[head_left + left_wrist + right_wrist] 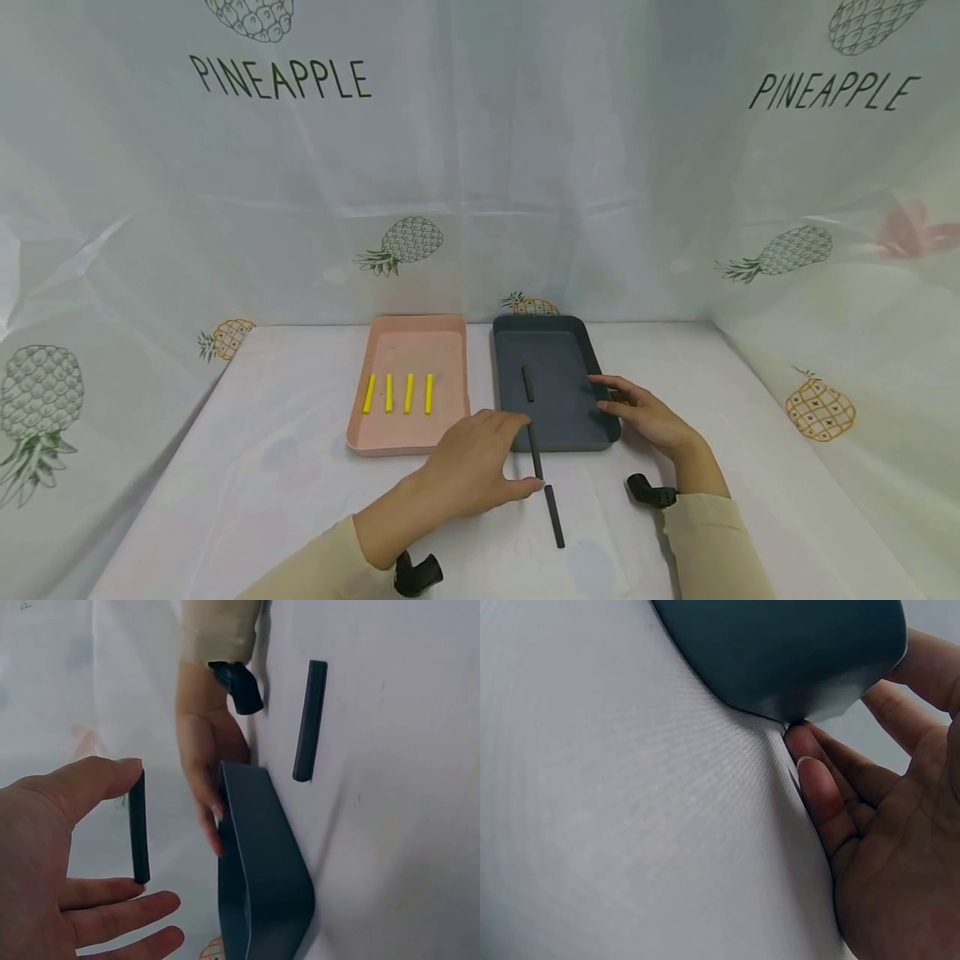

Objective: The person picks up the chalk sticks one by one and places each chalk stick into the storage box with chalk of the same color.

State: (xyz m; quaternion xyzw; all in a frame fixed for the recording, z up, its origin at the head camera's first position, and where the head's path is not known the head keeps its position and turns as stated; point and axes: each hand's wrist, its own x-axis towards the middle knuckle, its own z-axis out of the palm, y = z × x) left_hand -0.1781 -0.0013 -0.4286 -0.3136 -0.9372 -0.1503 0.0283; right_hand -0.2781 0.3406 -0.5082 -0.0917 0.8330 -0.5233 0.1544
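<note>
In my left hand (476, 462) a slim black stick (138, 829) is held by its ends, between the thumb and a fingertip, above the table by the tray's near edge. The other fingers are spread. My right hand (652, 421) touches the right side of the dark blue-grey tray (570, 417), fingertips at its rim; the right wrist view shows fingers beside its lower corner. One black stick (528, 383) lies inside that tray towards its left. Another black stick (554, 517) lies on the table in front of it.
A pink tray (408, 437) stands left of the dark one, with several yellow sticks (408, 393) lined up in it. White cloth (300, 367) covers the table. Pineapple-printed sheets (525, 167) hang behind and at both sides.
</note>
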